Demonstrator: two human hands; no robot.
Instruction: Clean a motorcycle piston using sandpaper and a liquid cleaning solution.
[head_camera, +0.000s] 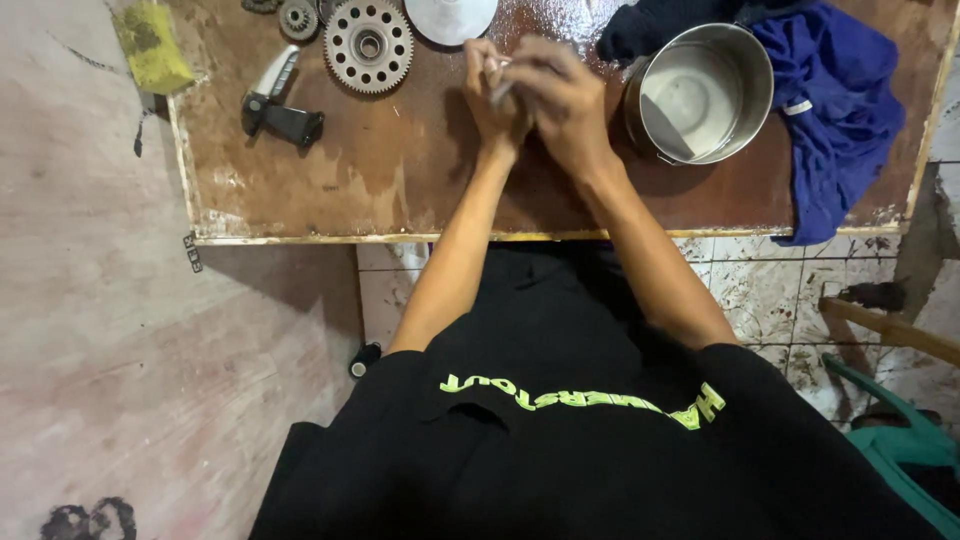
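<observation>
Hands meet over the middle of the brown, stained tabletop (400, 190), both forearms stretched forward from the black shirt (560, 440) and angled inward so the wrists nearly touch. The left hand (492, 95) stands on edge, fingers curled toward the right, its grip pinching a small pale part (500, 88) that shows only as a sliver between the two hands. The right hand (562, 100) lies over it with the back of the hand upward, knuckles bent, fingers folded down onto the same small part; whether its fingertips clamp the part or just press against it cannot be told, since they are hidden underneath.

Just right of the right hand sits a round steel pot (700, 95), tilted a little, with a dark cloth (650, 25) behind it and a blue cloth (835, 110) draped beside it over the edge of the tabletop. Ahead of the left hand lies a pale disc (450, 15); left of that, a large toothed gear (368, 45) and a smaller gear (297, 18). Further left, well apart from the hands, rests a black-handled tool (280, 110) with a pale blade. A yellow sponge (155, 45) lies off the tabletop's left corner. A green chair (900, 440) shows at the lower right, on the tiled floor (770, 290).
</observation>
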